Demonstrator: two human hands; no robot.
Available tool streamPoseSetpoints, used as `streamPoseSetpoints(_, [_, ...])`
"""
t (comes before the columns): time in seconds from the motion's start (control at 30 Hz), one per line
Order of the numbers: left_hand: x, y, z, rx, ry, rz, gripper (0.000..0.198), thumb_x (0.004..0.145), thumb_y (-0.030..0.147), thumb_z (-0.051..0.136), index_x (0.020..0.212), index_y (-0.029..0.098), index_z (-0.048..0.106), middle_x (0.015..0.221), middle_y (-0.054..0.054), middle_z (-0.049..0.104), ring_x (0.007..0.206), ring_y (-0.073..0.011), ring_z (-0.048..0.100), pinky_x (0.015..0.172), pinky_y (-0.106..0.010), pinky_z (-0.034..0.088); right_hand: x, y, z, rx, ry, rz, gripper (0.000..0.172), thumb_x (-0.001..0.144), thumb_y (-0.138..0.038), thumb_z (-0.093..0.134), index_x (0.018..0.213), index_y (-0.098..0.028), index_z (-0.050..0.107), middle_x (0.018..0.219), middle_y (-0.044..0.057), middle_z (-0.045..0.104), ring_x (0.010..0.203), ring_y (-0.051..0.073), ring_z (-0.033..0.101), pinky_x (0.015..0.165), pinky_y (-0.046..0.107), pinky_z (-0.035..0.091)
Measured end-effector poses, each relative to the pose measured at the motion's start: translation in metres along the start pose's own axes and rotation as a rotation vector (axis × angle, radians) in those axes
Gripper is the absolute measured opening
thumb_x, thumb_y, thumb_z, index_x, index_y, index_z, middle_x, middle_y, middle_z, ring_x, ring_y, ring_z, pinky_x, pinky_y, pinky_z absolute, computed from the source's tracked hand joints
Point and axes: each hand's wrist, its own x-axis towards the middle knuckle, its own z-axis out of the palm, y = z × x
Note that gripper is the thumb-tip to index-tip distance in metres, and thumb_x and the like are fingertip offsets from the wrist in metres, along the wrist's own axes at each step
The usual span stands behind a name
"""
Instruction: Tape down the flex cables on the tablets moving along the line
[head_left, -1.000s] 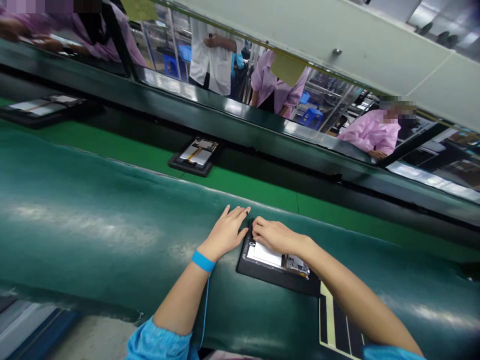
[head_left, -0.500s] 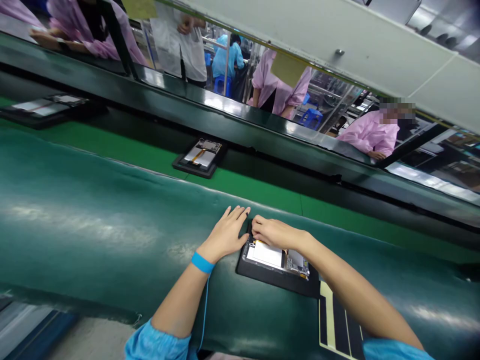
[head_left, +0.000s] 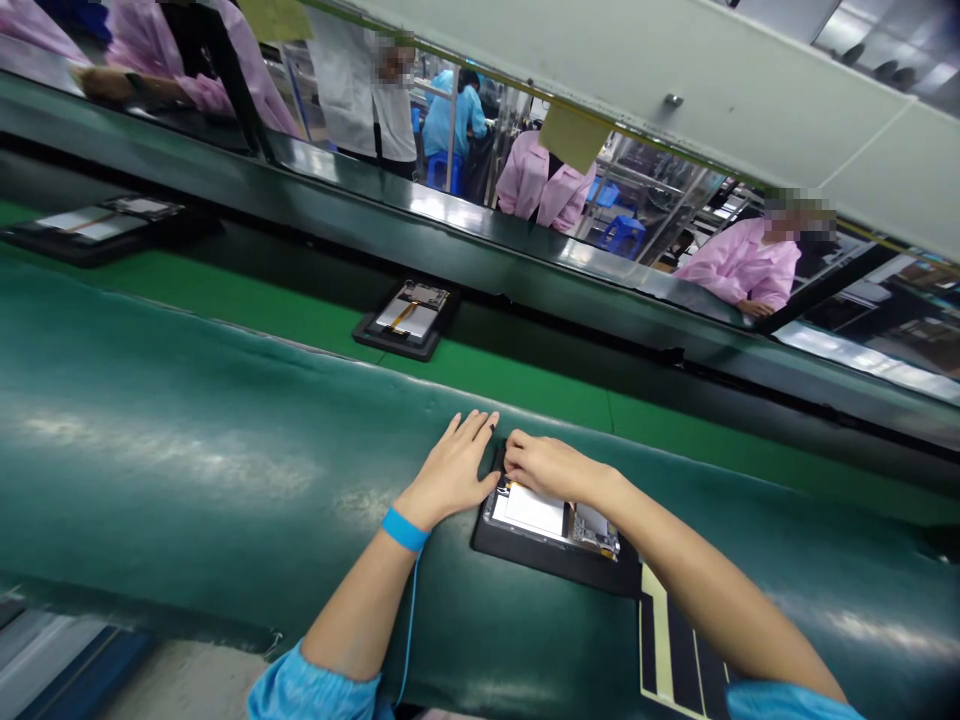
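An opened tablet [head_left: 532, 512], with a white battery and a circuit board showing, lies in a black tray [head_left: 555, 566] on the green bench mat. My left hand [head_left: 454, 468] rests flat at the tray's left edge, fingers spread and thumb against the edge, holding nothing. Over the tablet's upper left part, my right hand [head_left: 547, 465] has its fingers bent and pressed together; whatever is under the fingertips is hidden. A blue wrist strap [head_left: 405, 528] with a thin cord goes round my left wrist.
Behind the bench mat [head_left: 225, 430] runs a green conveyor belt [head_left: 495, 385]. It carries another opened tablet [head_left: 409, 318] in a black tray and one more tablet [head_left: 105, 222] at far left. A black-and-yellow sheet [head_left: 671, 640] lies right of my tray. Several people stand or sit beyond the belt.
The trays on the belt have shifted slightly to the right. Both my hands stay nearly in place. Across the belt, a person in pink and one in white have changed posture.
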Motion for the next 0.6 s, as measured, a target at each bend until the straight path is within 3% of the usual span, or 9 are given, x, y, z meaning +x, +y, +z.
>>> streamPoseSetpoints(0.13, [0.000,-0.001,0.000,0.000,0.012,-0.005,0.075,0.081,0.030,0.064,0.152,0.016,0.041,0.156,-0.017,0.047,0.150,-0.0347,0.035,0.125,-0.055,0.022,-0.001,-0.003,0.003,0.010,0.049,0.103,0.005,0.094,-0.023,0.068,0.095,-0.019,0.067,0.107,0.007,0.061,0.079,0.017,0.063,0.068,0.029,0.044])
streamPoseSetpoints(0.33, [0.001,-0.003,0.000,-0.013,0.039,-0.034,0.074,0.082,0.031,0.065,0.151,0.014,0.042,0.156,-0.019,0.047,0.150,-0.0359,0.036,0.125,-0.056,0.023,-0.003,0.000,0.007,0.084,0.147,0.203,0.029,0.089,-0.033,0.076,0.111,-0.019,0.062,0.111,0.008,0.065,0.090,0.022,0.066,0.075,0.031,0.046])
streamPoseSetpoints(0.6, [0.001,-0.005,0.002,-0.005,0.065,-0.041,0.073,0.084,0.032,0.065,0.151,0.016,0.042,0.155,-0.017,0.049,0.149,-0.0343,0.039,0.124,-0.054,0.025,-0.004,0.015,0.020,0.217,0.225,0.185,0.031,0.090,-0.014,0.065,0.120,-0.019,0.060,0.110,0.006,0.067,0.083,0.015,0.063,0.076,0.029,0.047])
